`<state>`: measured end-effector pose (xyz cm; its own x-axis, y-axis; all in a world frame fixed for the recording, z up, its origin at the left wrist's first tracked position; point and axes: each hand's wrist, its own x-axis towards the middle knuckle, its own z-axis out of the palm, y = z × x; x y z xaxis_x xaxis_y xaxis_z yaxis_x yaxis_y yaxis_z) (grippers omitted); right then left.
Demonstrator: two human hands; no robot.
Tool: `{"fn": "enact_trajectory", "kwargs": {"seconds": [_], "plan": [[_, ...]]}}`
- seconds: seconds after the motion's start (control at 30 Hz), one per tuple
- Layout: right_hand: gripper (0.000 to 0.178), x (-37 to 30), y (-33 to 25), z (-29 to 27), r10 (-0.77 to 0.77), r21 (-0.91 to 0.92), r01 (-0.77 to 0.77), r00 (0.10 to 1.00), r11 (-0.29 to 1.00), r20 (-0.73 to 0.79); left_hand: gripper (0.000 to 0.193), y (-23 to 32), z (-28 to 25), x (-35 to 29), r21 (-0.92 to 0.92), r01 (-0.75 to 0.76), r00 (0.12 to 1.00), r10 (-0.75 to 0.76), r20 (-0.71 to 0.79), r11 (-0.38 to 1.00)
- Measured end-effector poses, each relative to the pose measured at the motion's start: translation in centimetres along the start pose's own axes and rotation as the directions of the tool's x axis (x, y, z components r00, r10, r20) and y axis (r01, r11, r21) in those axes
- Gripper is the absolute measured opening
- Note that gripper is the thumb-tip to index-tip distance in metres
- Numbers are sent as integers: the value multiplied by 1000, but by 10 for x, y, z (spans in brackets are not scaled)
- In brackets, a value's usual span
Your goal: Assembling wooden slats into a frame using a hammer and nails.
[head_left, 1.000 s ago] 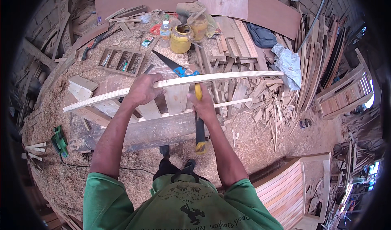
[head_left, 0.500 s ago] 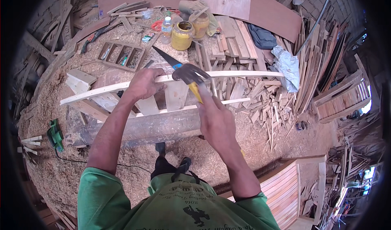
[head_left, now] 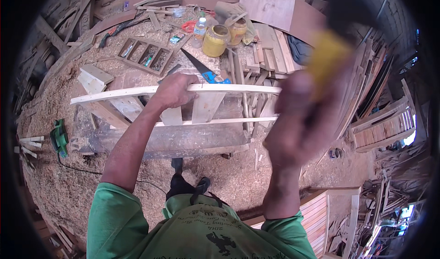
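Note:
My left hand (head_left: 174,91) is closed around a long, slightly curved pale wooden strip (head_left: 114,94). Short flat boards (head_left: 208,107) run from this strip to a second, nearer strip (head_left: 215,121), forming a frame on the workbench (head_left: 197,140). Raised high at the right, my right hand (head_left: 298,117) grips a claw hammer (head_left: 327,62) by its yellow handle. Hand and hammer are smeared by motion, and the dark head is apart from the wood. Just beyond the strip lies a handsaw (head_left: 201,66) with a blue handle.
A compartmented wooden box (head_left: 144,56) sits behind the frame. Farther back stand a yellow-stained jar (head_left: 215,41) and a plastic bottle (head_left: 200,30). A green power tool (head_left: 59,137) lies at the left among shavings. Stacked planks (head_left: 366,85) line the right side.
My right hand has swung the hammer up and to the right, away from the strip, uncovering the saw's blue handle. My left hand keeps its hold on the strip. The view has shifted slightly.

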<state>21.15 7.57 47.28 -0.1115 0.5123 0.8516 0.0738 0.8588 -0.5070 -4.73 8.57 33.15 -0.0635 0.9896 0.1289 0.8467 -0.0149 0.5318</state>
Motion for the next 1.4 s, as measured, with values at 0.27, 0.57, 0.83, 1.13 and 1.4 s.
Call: {"fn": "enact_trajectory", "kwargs": {"seconds": [0.27, 0.57, 0.83, 1.13, 1.4], "plan": [[54, -83, 71, 22, 386, -564, 8, 721, 826, 576, 40, 7, 4, -1, -2, 37, 999, -37, 19, 999], [65, -25, 20, 10, 57, -164, -22, 976, 986, 210, 34, 8, -9, -1, -29, 66, 996, -64, 61, 997], [63, -88, 88, 27, 380, -385, -197, 787, 902, 487, 33, 5, 8, 4, 3, 39, 999, -39, 3, 999], [68, -80, 60, 8, 169, -346, -56, 937, 937, 306, 31, 8, 0, 4, -20, 120, 991, -118, 63, 993], [60, -47, 25, 18, 139, -197, -94, 963, 976, 229, 30, 9, -4, 1, -4, 94, 994, -94, 49, 996]]}}
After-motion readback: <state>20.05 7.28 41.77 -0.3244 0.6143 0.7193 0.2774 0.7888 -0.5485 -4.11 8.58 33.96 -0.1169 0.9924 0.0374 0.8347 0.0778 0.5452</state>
